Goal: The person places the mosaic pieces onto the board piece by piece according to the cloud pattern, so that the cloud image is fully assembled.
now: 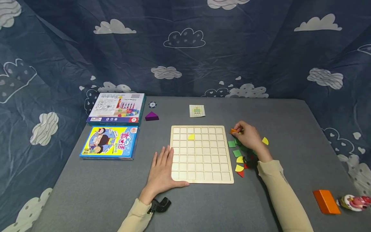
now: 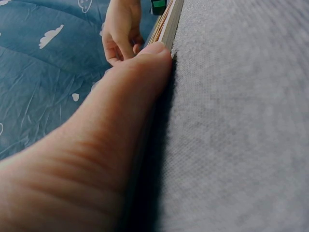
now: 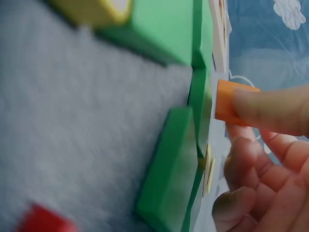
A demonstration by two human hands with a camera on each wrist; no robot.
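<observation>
A pale wooden grid board (image 1: 203, 158) lies on the table, with one yellow quarter-round tile (image 1: 190, 137) in an upper cell. Along its left edge rests my left hand (image 1: 162, 170), fingers straight and thumb reaching along the bottom corner. My right hand (image 1: 248, 135) is just off the board's upper right side, pinching an orange tile (image 3: 225, 100) between thumb and fingers. Beneath and beside that hand lie green square tiles (image 1: 237, 153), yellow rounded tiles (image 1: 239, 168) and red tiles (image 1: 240, 174); the hand and wrist hide part of this group.
Two game boxes (image 1: 109, 142) are at the left. Behind the board lies a small pattern card (image 1: 197, 111); a purple triangular block (image 1: 152, 116) and a round chip (image 1: 152, 104) sit near the boxes. An orange block (image 1: 326, 202) and a figurine (image 1: 355, 203) stand at far right.
</observation>
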